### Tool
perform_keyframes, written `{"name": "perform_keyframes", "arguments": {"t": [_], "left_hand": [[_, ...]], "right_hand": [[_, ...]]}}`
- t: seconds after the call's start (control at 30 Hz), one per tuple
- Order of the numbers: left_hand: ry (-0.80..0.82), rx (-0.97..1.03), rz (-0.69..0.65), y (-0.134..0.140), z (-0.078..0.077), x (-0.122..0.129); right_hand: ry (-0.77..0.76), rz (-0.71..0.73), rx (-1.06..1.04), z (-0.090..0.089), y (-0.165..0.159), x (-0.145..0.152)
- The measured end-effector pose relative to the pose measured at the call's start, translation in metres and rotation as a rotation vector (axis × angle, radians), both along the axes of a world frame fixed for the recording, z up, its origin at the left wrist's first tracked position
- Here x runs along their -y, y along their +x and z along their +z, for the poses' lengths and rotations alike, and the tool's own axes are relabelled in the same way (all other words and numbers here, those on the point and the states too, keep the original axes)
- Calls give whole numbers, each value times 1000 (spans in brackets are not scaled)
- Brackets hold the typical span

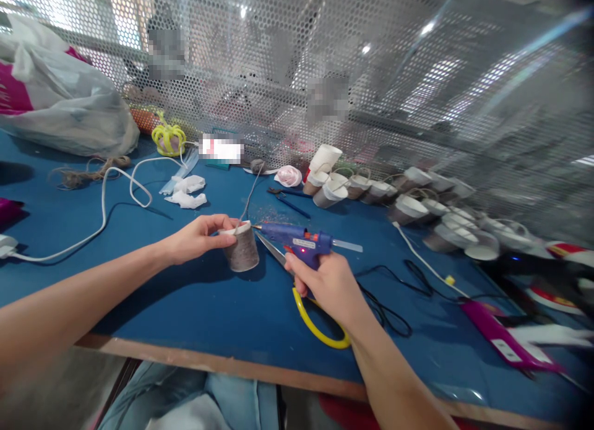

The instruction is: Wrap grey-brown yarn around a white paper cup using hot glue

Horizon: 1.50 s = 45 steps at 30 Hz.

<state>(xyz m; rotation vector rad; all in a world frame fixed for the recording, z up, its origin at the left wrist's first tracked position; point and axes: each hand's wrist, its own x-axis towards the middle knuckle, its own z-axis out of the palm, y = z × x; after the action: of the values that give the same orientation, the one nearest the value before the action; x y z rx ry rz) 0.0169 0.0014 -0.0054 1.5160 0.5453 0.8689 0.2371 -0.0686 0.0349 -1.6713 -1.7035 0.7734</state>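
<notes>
My left hand point(211, 237) is closed on the white rim of a small cup point(242, 250) wrapped in grey-brown cord, holding it tilted over the table. From the cup's top a strand of cord point(249, 198) runs back to a small ball of cord point(258, 166). In my right hand point(327, 278) is a blue hot glue gun point(290, 235), a clear glue stick showing at its rear. The nozzle points left, close by the cup's rim; whether it touches is too small to tell. Beneath the gun and my right hand lie yellow-handled scissors point(320, 331), partly hidden.
Several wrapped cups point(329, 192) stand in rows at the back right. Blue-handled pliers point(292, 202) and a pink fabric rose point(288, 176) lie behind the gun. Cables point(385, 306) trail on the right, near a magenta box point(505, 337). A plastic bag point(69, 96) fills the back left.
</notes>
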Motion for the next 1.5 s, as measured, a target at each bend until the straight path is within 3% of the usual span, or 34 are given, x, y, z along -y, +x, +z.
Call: {"name": "perform_keyframes", "arguments": {"t": [0.23, 0.37, 0.67, 0.83, 0.97, 1.07, 1.17, 1.27, 1.43, 1.5], "left_hand": [[27, -27, 0, 0, -2, -1], [68, -63, -8, -1, 1, -1], [225, -181, -11, -1, 9, 4], [289, -223, -11, 0, 8, 5], [329, -239, -11, 1, 7, 7], [366, -246, 1, 2, 8, 8], [399, -278, 18, 3, 10, 10], [409, -304, 28, 3, 13, 10], [373, -286, 40, 2, 9, 8], [363, -270, 36, 2, 7, 7]], "right_hand": [[3, -50, -164, -2, 7, -9], [66, -241, -294, -6, 25, -31], [-69, -311, -6, -26, 54, -72], [45, -307, 189, -13, 51, -74], [194, -172, 229, 10, 17, -64], [196, 212, 111, 19, -21, -56], [148, 368, 155, 19, -49, -54], [76, 370, 128, 15, -57, -56], [44, 252, -235, 10, -47, -53], [31, 232, -267, 10, -43, -51]]}}
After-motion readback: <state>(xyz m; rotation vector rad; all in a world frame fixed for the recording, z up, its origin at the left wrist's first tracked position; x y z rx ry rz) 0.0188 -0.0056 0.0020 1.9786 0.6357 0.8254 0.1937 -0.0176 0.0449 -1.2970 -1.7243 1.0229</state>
